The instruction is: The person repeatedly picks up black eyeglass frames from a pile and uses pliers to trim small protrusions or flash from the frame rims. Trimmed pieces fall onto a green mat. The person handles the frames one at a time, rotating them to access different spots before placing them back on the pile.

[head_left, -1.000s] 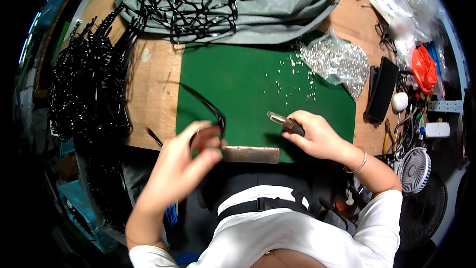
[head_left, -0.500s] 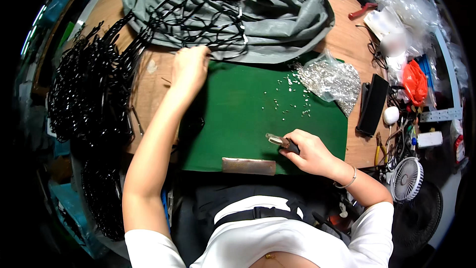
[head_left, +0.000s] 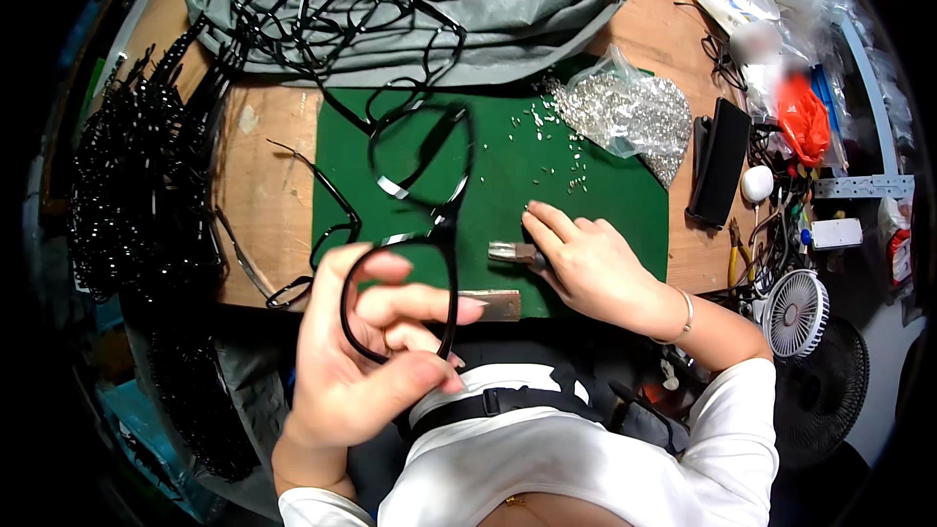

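My left hand (head_left: 337, 371) is raised close to the camera, closed on a black eyeglass frame (head_left: 449, 224). Its fingers pass through the lower rim, and the other rim points away from me. Over the green mat (head_left: 605, 268), my right hand (head_left: 610, 278) keeps a pair of pliers (head_left: 512, 252) under its palm, jaws to the left. The index and middle fingers reach forward, tips at the mat; a tiny piece seems to be by them. A flat metal bar (head_left: 503, 305) lies at the mat's near edge, partly hidden by my left hand.
Small silvery pieces (head_left: 547, 127) lie scattered beside a clear bag (head_left: 634, 112) of them. Black eyeglass frames (head_left: 342, 24) heap on grey cloth (head_left: 527, 29); a large black bundle (head_left: 137, 205) hangs left. A black case (head_left: 720, 161), yellow-handled pliers (head_left: 734, 254) and small fan (head_left: 795, 312) stand right.
My left hand has come back from the heap at the far side toward me, now with an eyeglass frame. My right hand has turned, its fingers stretched forward over the pliers. The view has shifted slightly.
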A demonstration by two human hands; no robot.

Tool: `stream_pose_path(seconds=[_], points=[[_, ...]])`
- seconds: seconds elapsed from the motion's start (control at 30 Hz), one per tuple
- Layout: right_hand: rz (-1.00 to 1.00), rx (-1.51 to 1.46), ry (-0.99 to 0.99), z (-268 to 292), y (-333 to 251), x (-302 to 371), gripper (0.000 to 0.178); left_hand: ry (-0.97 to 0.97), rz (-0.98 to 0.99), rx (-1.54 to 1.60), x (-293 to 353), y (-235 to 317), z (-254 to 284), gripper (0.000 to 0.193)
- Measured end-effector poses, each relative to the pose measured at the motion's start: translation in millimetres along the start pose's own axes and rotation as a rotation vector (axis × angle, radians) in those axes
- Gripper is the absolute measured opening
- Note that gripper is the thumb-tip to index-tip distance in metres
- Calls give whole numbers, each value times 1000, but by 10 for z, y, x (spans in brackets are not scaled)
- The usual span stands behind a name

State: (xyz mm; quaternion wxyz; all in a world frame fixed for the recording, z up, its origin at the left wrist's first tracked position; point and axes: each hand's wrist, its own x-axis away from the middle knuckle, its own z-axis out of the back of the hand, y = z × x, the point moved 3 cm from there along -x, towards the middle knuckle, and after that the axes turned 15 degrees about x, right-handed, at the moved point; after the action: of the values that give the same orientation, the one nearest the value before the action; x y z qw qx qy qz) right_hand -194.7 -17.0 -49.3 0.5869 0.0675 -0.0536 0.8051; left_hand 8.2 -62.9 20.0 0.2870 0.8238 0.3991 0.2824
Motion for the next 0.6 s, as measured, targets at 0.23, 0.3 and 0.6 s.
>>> stream_pose_path(seconds=[0.23,0.3,0.6], points=[[-181,-326,131,5,238,-118,23,-9,-112,-217,140,-517,66,82],[-234,-415,23,-207,223,-181,15,-18,-202,-200,132,-557,42,85],[-150,-236,64,-206,132,-205,18,-130,-239,-105,112,-550,38,96]])
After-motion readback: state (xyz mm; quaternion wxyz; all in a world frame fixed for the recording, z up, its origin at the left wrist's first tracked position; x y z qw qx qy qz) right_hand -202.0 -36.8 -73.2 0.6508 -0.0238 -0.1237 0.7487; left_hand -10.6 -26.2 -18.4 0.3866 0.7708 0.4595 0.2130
